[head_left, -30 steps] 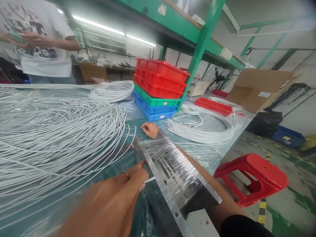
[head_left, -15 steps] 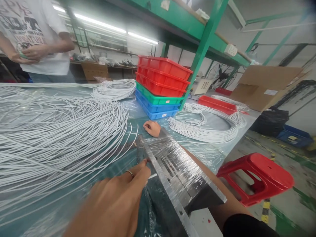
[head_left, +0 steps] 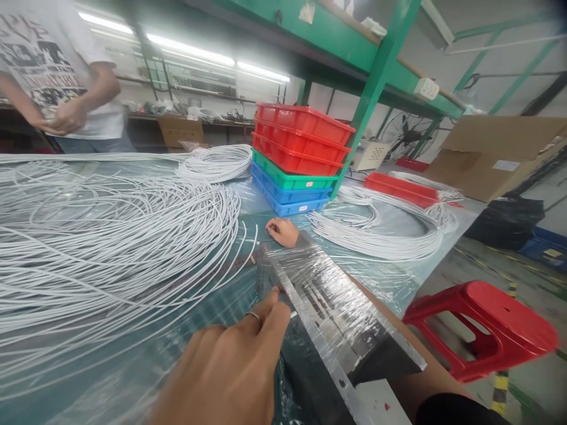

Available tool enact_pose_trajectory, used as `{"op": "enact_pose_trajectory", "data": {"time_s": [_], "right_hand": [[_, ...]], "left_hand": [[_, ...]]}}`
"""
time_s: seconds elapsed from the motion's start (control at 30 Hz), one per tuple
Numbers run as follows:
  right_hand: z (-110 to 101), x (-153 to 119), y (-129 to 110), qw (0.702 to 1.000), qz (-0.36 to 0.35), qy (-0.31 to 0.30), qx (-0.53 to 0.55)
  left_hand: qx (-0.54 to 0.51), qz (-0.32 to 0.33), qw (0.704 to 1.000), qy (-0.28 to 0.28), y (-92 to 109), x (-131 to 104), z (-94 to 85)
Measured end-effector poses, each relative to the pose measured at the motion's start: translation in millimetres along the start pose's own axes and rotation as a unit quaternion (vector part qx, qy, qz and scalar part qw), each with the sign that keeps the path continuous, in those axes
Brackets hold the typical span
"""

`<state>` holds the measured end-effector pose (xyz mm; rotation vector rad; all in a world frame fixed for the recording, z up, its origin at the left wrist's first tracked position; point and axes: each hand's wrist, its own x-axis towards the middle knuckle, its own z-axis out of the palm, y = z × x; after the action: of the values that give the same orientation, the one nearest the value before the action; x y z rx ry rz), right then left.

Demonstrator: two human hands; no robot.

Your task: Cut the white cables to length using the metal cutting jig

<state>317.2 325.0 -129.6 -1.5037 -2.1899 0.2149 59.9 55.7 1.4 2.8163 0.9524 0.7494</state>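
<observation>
In the lower middle, my left hand [head_left: 234, 354], with a ring on one finger, is closed in a pinch. A short white cable end [head_left: 293, 314] sticks out past its thumb side, close to the metal fixture [head_left: 336, 307]. That fixture is a long box-like piece wrapped in clear film, with slots along its top. My right arm reaches along its far side. Beyond its far end, my right hand [head_left: 282, 232] rests with fingers curled; what they hold, if anything, is hidden. Loose white cables [head_left: 133, 248] spread over the table to the left, some ends near the fixture.
Stacked red, green and blue trays [head_left: 301, 147] stand behind my right hand. Coiled white cables [head_left: 381, 236] and a red tray [head_left: 401, 189] lie right. A red stool [head_left: 482, 324] stands beside the table. Another person [head_left: 62, 77] stands at the far left.
The view has shifted slightly, so most things appear farther right. Less of the white cable end shows beyond my left hand. The other person's hands have moved a little.
</observation>
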Motion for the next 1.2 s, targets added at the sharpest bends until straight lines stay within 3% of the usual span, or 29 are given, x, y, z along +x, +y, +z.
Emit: {"op": "enact_pose_trajectory", "data": {"time_s": [0.1,0.3,0.4,0.53,0.6,0.8,1.0,1.2], "right_hand": [[-2,-1,-6,1.000,0.004,0.001,0.001],[-3,-4,-9,0.999,-0.001,0.010,0.034],[0,-4,-5,0.998,-0.001,0.018,0.052],[4,-3,2,0.997,0.006,0.029,0.071],[6,-2,5,0.997,0.008,0.032,0.076],[9,-1,10,0.996,0.004,0.035,0.078],[8,-2,8,0.997,0.000,0.029,0.069],[11,-1,13,0.997,-0.011,0.029,0.064]], "left_hand": [[0.088,0.016,0.996,-0.005,4,2,-0.6],[0.096,-0.044,0.986,-0.132,13,15,-2.0],[0.105,-0.045,0.990,-0.082,15,13,2.7],[0.149,-0.052,0.984,0.088,21,5,12.5],[0.173,-0.071,0.973,0.132,25,5,15.9],[0.174,-0.093,0.979,0.051,25,14,17.0],[0.177,-0.080,0.976,0.096,23,13,18.5],[0.165,-0.066,0.982,0.063,23,14,20.7]]}}
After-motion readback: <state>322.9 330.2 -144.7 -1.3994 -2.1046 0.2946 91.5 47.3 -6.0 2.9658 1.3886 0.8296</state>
